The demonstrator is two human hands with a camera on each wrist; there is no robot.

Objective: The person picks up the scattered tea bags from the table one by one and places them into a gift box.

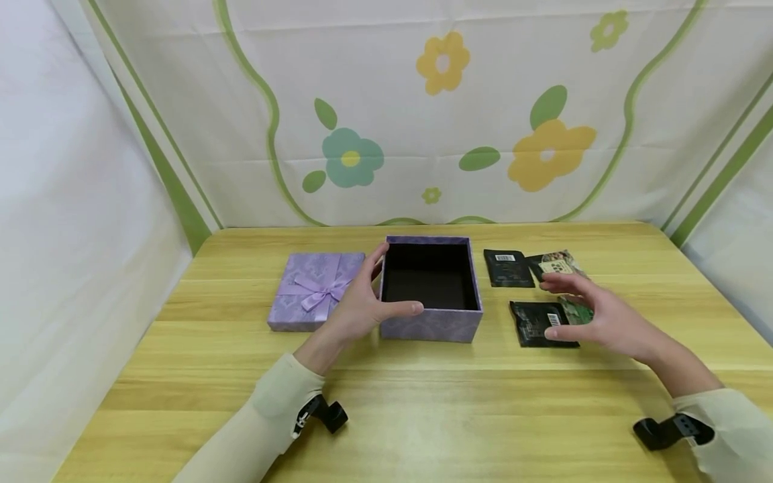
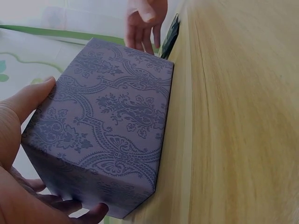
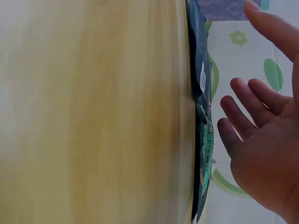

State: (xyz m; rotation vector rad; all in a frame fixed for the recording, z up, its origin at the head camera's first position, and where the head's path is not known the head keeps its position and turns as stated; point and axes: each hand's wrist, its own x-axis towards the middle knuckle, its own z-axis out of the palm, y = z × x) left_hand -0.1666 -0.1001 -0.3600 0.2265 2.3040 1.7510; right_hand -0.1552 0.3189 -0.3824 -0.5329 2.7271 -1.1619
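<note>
An uncovered purple patterned box (image 1: 431, 325) with a black inside stands mid-table. My left hand (image 1: 360, 303) holds its near left corner. In the left wrist view, the thumb (image 2: 35, 95) lies by the upper edge of the box (image 2: 112, 112) and the fingers curl along its left side. My right hand (image 1: 610, 320) hovers, fingers spread, over flat foil packets. These are a black packet (image 1: 509, 270), another with a cream label (image 1: 557, 264), a near black one (image 1: 534, 325) and a partly hidden green one (image 1: 574, 308). In the right wrist view, the right hand (image 3: 266, 135) holds nothing.
Left of the box lies its purple lid (image 1: 296, 305) with a ribbon bow, partly behind my left hand. A white cloth with flowers (image 1: 398, 100) hangs behind the wooden table (image 1: 423, 409). White cloth (image 1: 78, 221) also flanks the left side.
</note>
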